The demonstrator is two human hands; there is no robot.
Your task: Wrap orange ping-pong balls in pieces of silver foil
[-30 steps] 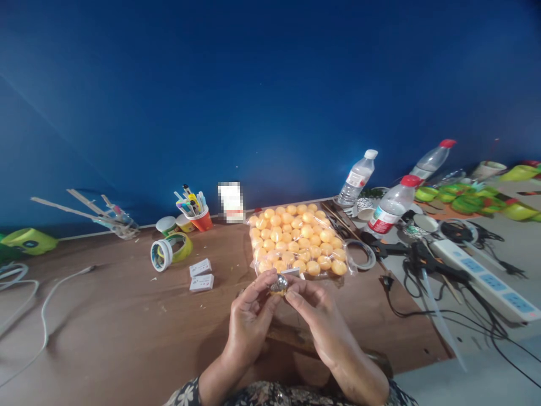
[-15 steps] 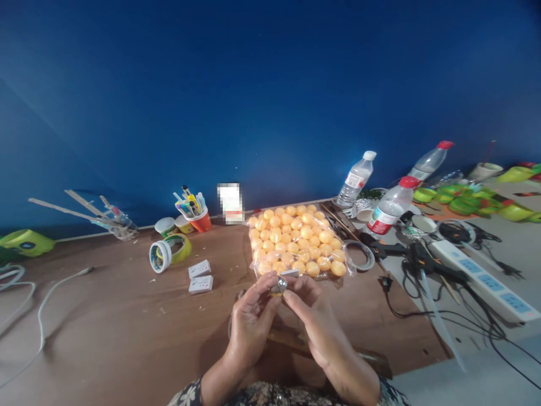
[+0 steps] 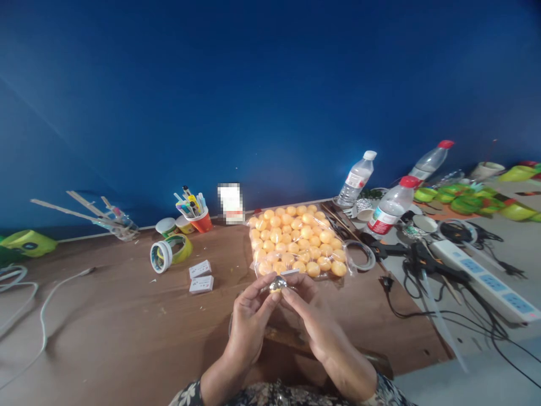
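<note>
Between the fingertips of both hands is a small, shiny silver rounded piece [image 3: 278, 283], with a yellowish tint along its lower edge. My left hand [image 3: 250, 316] pinches it from the left with thumb and index finger. On the other side my right hand [image 3: 311, 310] grips it the same way, fingers closed. Its exact kind is hard to make out. Just beyond the fingertips lies a clear plastic bag of orange balls [image 3: 296, 239]. Below my hands, a brown object on the table is partly hidden by my wrists.
Left of my hands lie two small white boxes [image 3: 201, 284], tape rolls [image 3: 181, 249] and an orange cup of pens [image 3: 199, 219]. To the right stand plastic bottles [image 3: 389, 210], a black glue gun [image 3: 422, 262], a power strip [image 3: 486, 282] and loose cables. A blue wall [image 3: 253, 101] rises behind.
The silver piece has turned slightly between my fingertips and shows a smoother, brighter face. Both hands have stayed in nearly the same place.
</note>
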